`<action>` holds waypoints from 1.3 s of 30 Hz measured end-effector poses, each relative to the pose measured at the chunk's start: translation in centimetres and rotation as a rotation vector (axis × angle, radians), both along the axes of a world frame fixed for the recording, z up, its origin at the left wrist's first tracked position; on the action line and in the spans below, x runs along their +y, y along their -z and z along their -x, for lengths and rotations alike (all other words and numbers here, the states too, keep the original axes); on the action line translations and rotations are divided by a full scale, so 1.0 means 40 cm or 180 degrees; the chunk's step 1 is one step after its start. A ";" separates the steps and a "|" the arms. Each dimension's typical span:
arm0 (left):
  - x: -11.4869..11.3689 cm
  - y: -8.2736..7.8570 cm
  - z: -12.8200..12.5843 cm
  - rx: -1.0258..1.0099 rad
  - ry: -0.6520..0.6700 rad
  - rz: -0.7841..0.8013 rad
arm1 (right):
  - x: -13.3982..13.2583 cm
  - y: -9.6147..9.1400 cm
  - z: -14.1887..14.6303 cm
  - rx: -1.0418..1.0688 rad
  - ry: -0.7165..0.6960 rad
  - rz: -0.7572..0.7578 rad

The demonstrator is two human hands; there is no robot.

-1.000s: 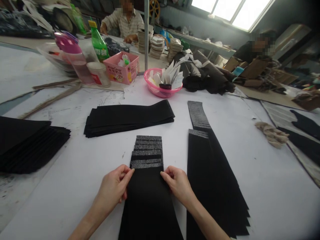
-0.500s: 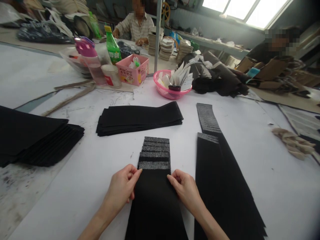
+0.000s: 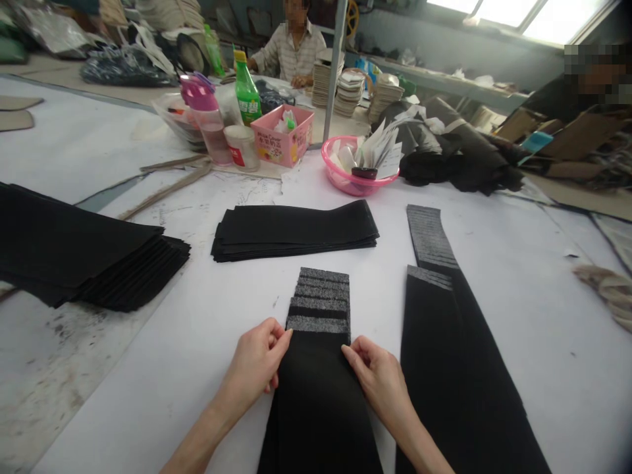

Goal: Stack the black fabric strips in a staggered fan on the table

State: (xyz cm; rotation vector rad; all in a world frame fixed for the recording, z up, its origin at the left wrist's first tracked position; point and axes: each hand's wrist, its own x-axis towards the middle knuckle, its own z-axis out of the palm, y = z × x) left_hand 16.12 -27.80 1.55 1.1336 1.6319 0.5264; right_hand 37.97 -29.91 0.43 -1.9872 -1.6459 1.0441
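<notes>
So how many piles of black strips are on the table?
4: one under both hands, one right of it, one lying crosswise behind, one at far left. More may sit outside the picture.

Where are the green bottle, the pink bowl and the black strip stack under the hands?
green bottle (image 3: 247, 92), head view, on its label.
pink bowl (image 3: 345, 182), head view, on its front rim.
black strip stack (image 3: 318, 388), head view, on the top strip's middle.
</notes>
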 end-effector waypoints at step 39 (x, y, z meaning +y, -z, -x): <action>0.005 0.008 -0.007 0.0378 0.0194 0.0144 | -0.004 -0.014 0.012 -0.0376 0.0231 -0.0074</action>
